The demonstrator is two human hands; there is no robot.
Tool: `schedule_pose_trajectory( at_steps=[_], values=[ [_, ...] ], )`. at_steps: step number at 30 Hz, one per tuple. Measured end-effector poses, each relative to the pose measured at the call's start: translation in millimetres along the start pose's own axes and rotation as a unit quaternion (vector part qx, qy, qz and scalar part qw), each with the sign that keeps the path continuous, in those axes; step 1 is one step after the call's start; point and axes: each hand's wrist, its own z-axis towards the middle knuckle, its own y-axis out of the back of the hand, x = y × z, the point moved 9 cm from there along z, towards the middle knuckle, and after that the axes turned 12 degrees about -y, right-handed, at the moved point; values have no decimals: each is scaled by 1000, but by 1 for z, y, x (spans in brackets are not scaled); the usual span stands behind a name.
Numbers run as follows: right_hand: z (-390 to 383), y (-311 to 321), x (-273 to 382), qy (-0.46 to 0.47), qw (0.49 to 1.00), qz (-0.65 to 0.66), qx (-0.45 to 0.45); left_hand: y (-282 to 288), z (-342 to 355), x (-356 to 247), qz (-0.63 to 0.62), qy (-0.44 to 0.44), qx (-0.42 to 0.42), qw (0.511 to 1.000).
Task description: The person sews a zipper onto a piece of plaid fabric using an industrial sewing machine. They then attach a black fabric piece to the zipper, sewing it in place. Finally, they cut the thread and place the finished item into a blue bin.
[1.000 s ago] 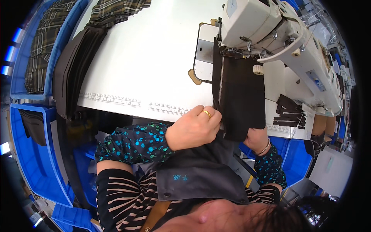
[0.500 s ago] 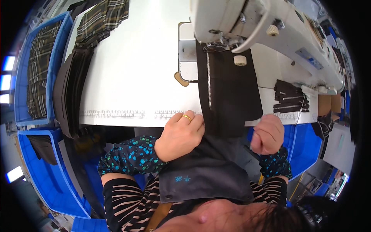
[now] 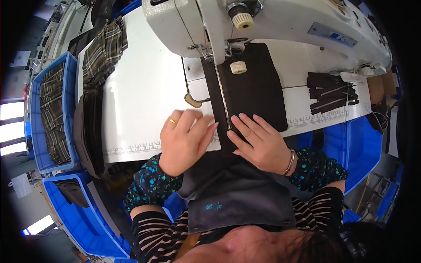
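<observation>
A dark rectangular fabric piece (image 3: 258, 87) lies under the needle area of a white sewing machine (image 3: 193, 30). A zipper (image 3: 222, 92) with silvery teeth runs lengthwise along its left part, up to the presser foot. My right hand (image 3: 261, 144) rests flat on the near part of the fabric, fingers spread, fingertips just right of the zipper's near end. Beside the fabric's left edge, my left hand (image 3: 186, 140) is curled, its thumb close to the index finger; whether anything sits between them is hidden. A ring is on the left hand, a bracelet on the right wrist.
Several dark zippers (image 3: 329, 92) lie at the right of the white table (image 3: 140, 96). At the left are plaid fabric pieces (image 3: 105, 50), a stack of dark pieces (image 3: 90, 127) and a blue bin (image 3: 70, 109) of plaid cloth. More blue bins (image 3: 359, 149) stand below the table.
My right hand has opened from a loose fist and moved left onto the fabric. My left hand has shifted left and up from the fabric edge. The whole view has also shifted.
</observation>
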Motion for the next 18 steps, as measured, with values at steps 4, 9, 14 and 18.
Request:
schedule_pose_trajectory(
  at_steps=[4,9,14,18],
  values=[
    [1,2,1,18,1000,-11,4,-22,21,-1,32,-37,46,998],
    [15,3,-15,58,996,-3,62,-36,19,2,12,-42,93,995],
    [42,7,-46,-10,999,-35,13,-37,25,0,14,-51,102,993],
    [53,8,-44,-6,999,-45,12,-37,30,10,10,-52,99,994]
  ],
)
